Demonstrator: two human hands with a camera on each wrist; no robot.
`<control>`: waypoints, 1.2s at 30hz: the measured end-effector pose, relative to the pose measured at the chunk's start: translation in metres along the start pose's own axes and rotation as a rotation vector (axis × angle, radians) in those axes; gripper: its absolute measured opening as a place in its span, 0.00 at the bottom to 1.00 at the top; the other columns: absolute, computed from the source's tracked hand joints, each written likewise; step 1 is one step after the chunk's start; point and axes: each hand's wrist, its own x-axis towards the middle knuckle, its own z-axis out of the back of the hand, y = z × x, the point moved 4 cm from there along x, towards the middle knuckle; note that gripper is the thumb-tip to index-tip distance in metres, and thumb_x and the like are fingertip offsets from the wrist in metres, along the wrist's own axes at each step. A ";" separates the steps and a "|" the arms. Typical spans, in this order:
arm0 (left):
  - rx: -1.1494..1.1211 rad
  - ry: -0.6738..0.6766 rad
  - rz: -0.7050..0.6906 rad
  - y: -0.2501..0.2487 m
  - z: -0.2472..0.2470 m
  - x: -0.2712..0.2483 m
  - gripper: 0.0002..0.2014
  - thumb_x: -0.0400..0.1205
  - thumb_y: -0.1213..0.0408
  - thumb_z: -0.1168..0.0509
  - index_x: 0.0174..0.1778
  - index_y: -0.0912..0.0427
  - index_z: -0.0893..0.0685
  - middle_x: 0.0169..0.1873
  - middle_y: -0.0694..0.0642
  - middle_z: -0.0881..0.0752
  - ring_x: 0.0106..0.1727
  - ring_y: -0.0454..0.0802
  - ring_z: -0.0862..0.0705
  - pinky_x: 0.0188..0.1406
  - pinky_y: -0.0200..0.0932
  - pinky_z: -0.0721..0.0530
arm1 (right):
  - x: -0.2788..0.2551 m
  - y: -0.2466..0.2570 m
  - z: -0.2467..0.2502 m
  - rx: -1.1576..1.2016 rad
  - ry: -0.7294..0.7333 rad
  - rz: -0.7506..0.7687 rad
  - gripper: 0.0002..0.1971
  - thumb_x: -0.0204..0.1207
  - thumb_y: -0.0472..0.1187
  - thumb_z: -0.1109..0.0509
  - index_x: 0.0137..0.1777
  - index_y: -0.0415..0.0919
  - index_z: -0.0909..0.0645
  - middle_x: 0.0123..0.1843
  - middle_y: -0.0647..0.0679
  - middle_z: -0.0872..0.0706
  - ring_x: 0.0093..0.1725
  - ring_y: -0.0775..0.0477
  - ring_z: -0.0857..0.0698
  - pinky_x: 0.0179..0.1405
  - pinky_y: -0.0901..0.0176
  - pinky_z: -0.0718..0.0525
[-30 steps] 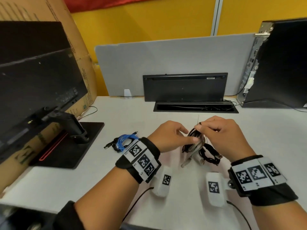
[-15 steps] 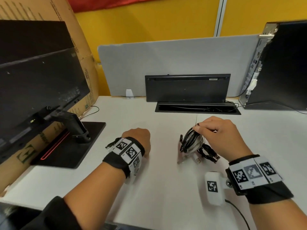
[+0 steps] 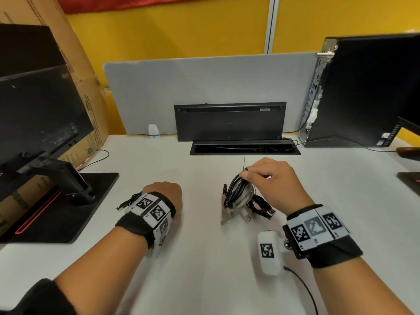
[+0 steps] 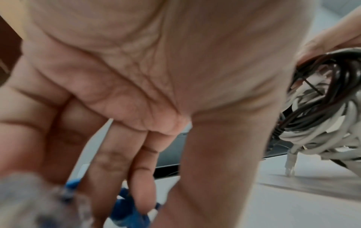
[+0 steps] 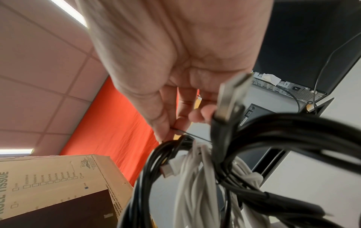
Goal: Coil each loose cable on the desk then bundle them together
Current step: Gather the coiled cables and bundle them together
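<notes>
From the head view my left hand and its wristband cover the blue cable, leaving only a black plug end poking out to the left. At my left wrist that cable is a blur under my fingertips; whether they touch it, I cannot tell. The monitor is cut off at the left edge.

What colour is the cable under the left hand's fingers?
Blue cable, clearest in the left wrist view.

Bright, even overhead light from ceiling panels casts soft shadows; the head view bows at its edges, and both wrist views blur close up.
</notes>
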 end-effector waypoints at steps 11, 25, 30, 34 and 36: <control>-1.435 -0.316 -0.095 0.001 0.029 -0.007 0.05 0.84 0.68 0.38 0.44 0.64 0.21 0.34 0.61 0.16 0.27 0.51 0.16 0.22 0.37 0.20 | 0.000 0.002 0.000 -0.006 0.056 0.020 0.09 0.76 0.44 0.25 0.35 0.57 0.10 0.40 0.58 0.13 0.44 0.51 0.14 0.49 0.58 0.16; -1.865 -0.246 -0.635 -0.035 0.049 -0.047 0.21 0.75 0.79 0.36 0.59 0.54 0.15 0.46 0.60 0.08 0.53 0.55 0.10 0.59 0.45 0.15 | 0.001 0.019 -0.012 -0.220 0.179 0.118 0.11 0.76 0.43 0.27 0.36 0.40 0.10 0.39 0.50 0.15 0.38 0.63 0.23 0.38 0.66 0.28; -1.880 -0.248 -0.637 -0.042 0.050 -0.057 0.15 0.71 0.76 0.33 0.49 0.58 0.09 0.44 0.63 0.09 0.47 0.56 0.11 0.55 0.47 0.13 | 0.001 0.024 -0.013 -0.299 0.199 0.145 0.12 0.77 0.42 0.29 0.34 0.40 0.11 0.35 0.49 0.17 0.35 0.55 0.22 0.37 0.60 0.26; -1.901 -0.108 -0.603 -0.044 0.047 -0.057 0.19 0.74 0.76 0.43 0.57 0.68 0.12 0.42 0.68 0.11 0.44 0.59 0.12 0.54 0.51 0.13 | 0.000 0.027 -0.014 -0.316 0.197 0.152 0.12 0.77 0.40 0.30 0.35 0.36 0.11 0.37 0.45 0.15 0.37 0.51 0.20 0.43 0.54 0.21; -1.904 -0.069 -0.578 -0.044 0.046 -0.056 0.22 0.75 0.75 0.47 0.62 0.73 0.16 0.43 0.72 0.11 0.44 0.61 0.12 0.56 0.53 0.14 | 0.000 0.029 -0.015 -0.327 0.200 0.164 0.12 0.77 0.38 0.31 0.36 0.36 0.10 0.39 0.43 0.14 0.41 0.46 0.18 0.46 0.50 0.20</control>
